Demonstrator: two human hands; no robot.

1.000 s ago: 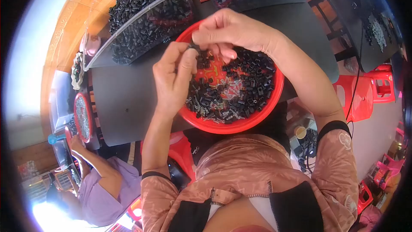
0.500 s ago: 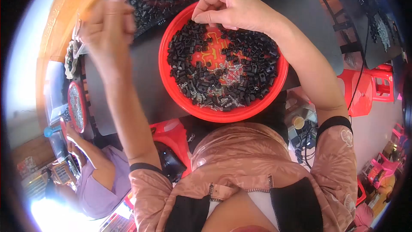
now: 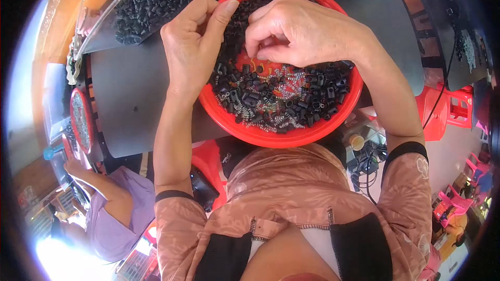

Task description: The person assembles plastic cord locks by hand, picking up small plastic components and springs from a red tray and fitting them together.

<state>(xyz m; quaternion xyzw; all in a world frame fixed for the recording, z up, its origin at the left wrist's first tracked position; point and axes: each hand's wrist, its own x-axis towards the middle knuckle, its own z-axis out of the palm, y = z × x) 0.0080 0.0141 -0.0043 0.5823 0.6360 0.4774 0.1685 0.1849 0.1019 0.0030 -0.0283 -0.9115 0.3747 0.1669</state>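
A round red tray point(image 3: 229, 127) holds many small black plastic parts point(image 3: 317, 93) and loose metal springs point(image 3: 284, 86). My left hand point(image 3: 192, 44) is over the tray's left rim, thumb and forefinger pressed together. Anything between those fingertips is hidden or too small to make out. Right of it, my right hand point(image 3: 304, 31) hangs over the middle of the tray with its fingers curled into a pinch. Its fingertips are close to the bare patch of the tray's printed bottom, and what they grip cannot be made out.
A clear-sided bin point(image 3: 151, 8) heaped with black parts stands at the back left of the dark table point(image 3: 130, 99). At far left a person in purple point(image 3: 117, 213) sits by another red tray point(image 3: 82, 119). A red stool point(image 3: 437, 112) is at the right.
My left hand has come right and down from the bin side to the tray's left rim. My right hand has moved slightly right and lower, over the tray's middle.
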